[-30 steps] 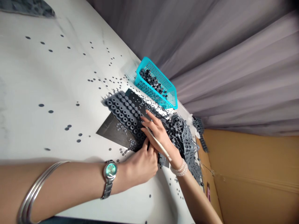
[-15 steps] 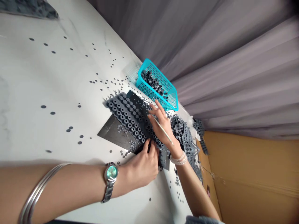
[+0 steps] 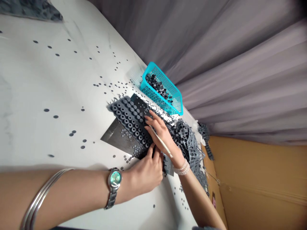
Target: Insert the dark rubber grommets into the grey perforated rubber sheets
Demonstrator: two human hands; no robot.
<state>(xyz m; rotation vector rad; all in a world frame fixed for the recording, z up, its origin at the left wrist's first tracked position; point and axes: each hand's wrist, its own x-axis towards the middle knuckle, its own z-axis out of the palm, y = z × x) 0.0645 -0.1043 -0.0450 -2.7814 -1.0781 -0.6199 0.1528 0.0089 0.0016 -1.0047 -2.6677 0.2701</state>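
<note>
A grey rubber sheet of ring-shaped parts (image 3: 130, 119) lies on a dark flat plate (image 3: 114, 135) on the white table (image 3: 48, 86). My left hand (image 3: 147, 171), with a watch on its wrist, is closed in a pinch at the sheet's near end. My right hand (image 3: 160, 134) lies over the sheet with its fingers closed around a thin pale stick (image 3: 159, 144), whose tip touches the rings.
A teal perforated basket (image 3: 165, 91) with dark parts stands at the table's far edge. A heap of emptied grey webbing (image 3: 192, 145) lies right of my hands. Small dark discs are scattered over the table. A grey curtain (image 3: 227, 64) hangs behind, and brown cardboard (image 3: 259, 179) is below.
My right hand reached toward the basket half a second ago and has come back down the sheet toward me. My left hand has stayed pinched at the sheet's near end.
</note>
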